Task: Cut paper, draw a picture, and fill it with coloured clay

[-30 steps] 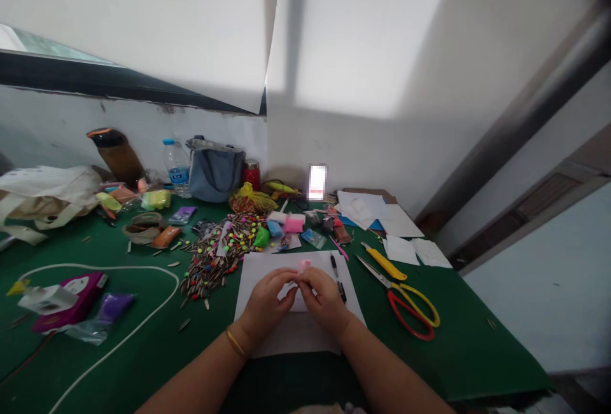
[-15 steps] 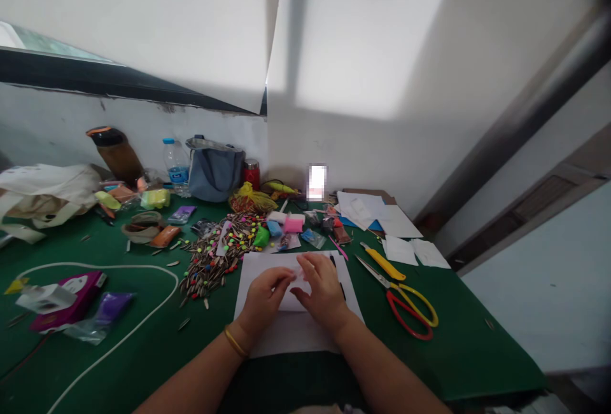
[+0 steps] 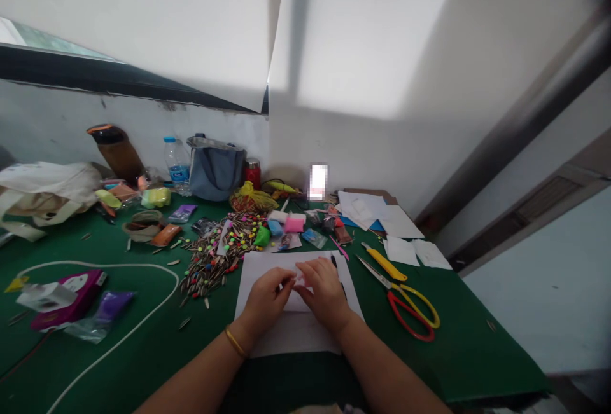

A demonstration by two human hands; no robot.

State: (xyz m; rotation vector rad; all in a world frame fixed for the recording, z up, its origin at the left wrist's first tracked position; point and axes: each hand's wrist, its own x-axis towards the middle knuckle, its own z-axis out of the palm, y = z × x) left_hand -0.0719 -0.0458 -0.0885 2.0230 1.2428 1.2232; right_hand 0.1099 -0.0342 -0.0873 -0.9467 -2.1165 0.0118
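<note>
Over the white paper [image 3: 281, 336], my left hand [image 3: 268, 293] is closed, thumb and forefinger pinched together. My right hand [image 3: 322, 290] faces it with fingers curled inward, its fingertips nearly meeting the left ones. Between the fingertips shows a small pale, pinkish, see-through piece [image 3: 301, 278], too small and blurred to name. A black pen [image 3: 334, 261] lies on the paper, partly hidden behind my right hand. Scissors [image 3: 398, 293] with red and yellow handles lie to the right, beside a yellow utility knife [image 3: 387, 264].
Left of the paper is a heap of sunflower seeds [image 3: 210, 271] mixed with coloured beads. Behind are small clay packets [image 3: 294, 224], a blue-grey bag [image 3: 217, 169] and a water bottle [image 3: 177, 166]. A white cable [image 3: 143, 320] curves across the green table [image 3: 157, 363].
My right hand's fingers have curled in and drawn closer to my left fingertips. My left hand keeps its pinch, and the view has shifted slightly.
</note>
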